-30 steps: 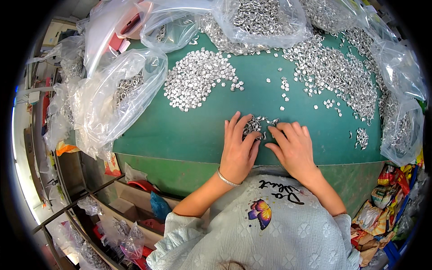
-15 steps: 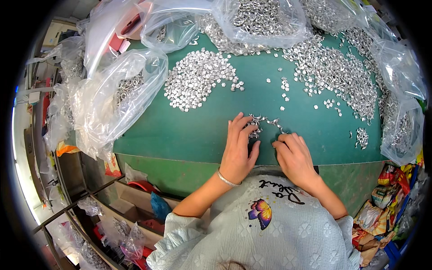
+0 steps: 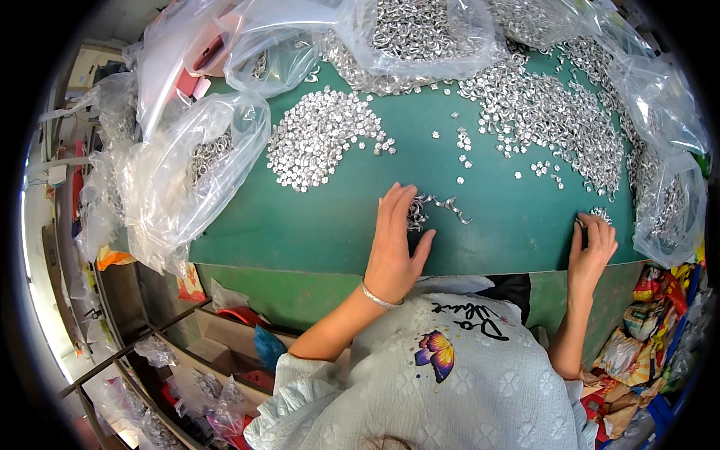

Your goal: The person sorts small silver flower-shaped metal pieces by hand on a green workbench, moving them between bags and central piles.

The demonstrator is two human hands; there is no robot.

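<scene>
My left hand (image 3: 395, 244) rests on the green tabletop with its fingers stretched out and thumb apart. Beside its fingertips lies a small cluster of curved silver metal pieces (image 3: 418, 215), partly behind the fingers, with a short row of them trailing right. Further right, my right hand (image 3: 594, 249) is over a little heap of silver pieces (image 3: 602, 214), its fingers bent and drawn together. Its fingertips cover part of that heap, and whatever they pinch is too small to make out.
A mound of flower-shaped silver pieces (image 3: 319, 139) lies at the left, and a wider spread of silver pieces (image 3: 555, 112) at the right. Clear plastic bags (image 3: 202, 176) of metal parts line the left, back and right. Below the table's left edge stands an open drawer (image 3: 206, 330).
My right hand has left the row of curved pieces and moved right to the little heap. My left hand stays by the cluster, its fingers straighter. The view has shifted slightly.
</scene>
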